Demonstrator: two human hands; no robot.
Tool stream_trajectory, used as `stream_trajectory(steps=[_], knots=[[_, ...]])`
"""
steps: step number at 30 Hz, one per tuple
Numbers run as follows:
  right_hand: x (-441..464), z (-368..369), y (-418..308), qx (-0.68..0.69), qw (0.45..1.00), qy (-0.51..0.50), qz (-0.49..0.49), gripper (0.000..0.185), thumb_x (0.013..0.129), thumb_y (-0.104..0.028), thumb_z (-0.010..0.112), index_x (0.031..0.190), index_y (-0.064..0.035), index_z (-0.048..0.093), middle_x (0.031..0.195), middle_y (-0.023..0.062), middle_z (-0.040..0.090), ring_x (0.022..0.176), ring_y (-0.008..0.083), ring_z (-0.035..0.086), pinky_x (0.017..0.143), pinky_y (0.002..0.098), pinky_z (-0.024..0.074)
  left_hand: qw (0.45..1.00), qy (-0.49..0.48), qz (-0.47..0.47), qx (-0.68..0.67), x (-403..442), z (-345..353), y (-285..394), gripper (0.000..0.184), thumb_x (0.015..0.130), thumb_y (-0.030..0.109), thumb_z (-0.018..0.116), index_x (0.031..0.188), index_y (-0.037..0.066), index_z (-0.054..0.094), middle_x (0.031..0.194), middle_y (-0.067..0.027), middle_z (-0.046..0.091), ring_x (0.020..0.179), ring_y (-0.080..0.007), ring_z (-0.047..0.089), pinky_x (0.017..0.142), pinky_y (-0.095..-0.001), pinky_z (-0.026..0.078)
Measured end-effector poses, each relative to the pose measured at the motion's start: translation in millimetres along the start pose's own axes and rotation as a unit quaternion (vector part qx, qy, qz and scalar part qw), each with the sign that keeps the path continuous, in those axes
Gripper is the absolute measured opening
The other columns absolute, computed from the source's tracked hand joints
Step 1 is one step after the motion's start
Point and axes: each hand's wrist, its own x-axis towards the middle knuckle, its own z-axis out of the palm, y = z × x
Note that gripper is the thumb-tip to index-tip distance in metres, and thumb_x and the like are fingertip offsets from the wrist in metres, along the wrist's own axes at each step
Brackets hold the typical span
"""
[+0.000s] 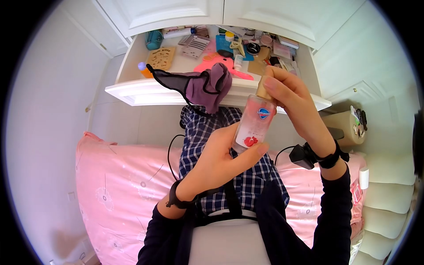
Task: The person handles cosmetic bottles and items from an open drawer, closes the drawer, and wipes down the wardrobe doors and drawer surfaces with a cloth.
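A clear bottle of pinkish liquid, with a blue emblem and a red fruit picture on its front, tilts in front of me. My left hand wraps round its lower part, thumb across the front. At the top, the fingers of my right hand close on the gold-coloured cap. The cap sits at the bottle's neck; whether it is loose I cannot tell. Beyond my hands, a purple cloth with black edging hangs over the front of the open drawer.
Inside the drawer lie a pink animal-shaped item, a Hello Kitty pouch, a teal case, an orange bottle and several small items. Pink bedding is under me. A beige bin stands at the right.
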Motion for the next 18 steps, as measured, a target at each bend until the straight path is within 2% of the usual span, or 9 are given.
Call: stream_trajectory(steps=[18], knots=[[2.1, 5.6, 2.9, 0.019, 1.000, -0.001, -0.017, 0.033, 0.089, -0.039, 0.061, 0.078, -0.0083, 0.054, 0.069, -0.0038, 0.052, 0.060, 0.0029, 0.052, 0.052, 0.0173, 0.0422, 0.999, -0.031, 0.002, -0.039, -0.1, -3.4, -6.9, 0.021, 0.085, 0.018, 0.063, 0.087, -0.001, 0.054, 0.066, -0.0015, 0.054, 0.059, -0.0066, 0.046, 0.053, -0.0244, 0.037]])
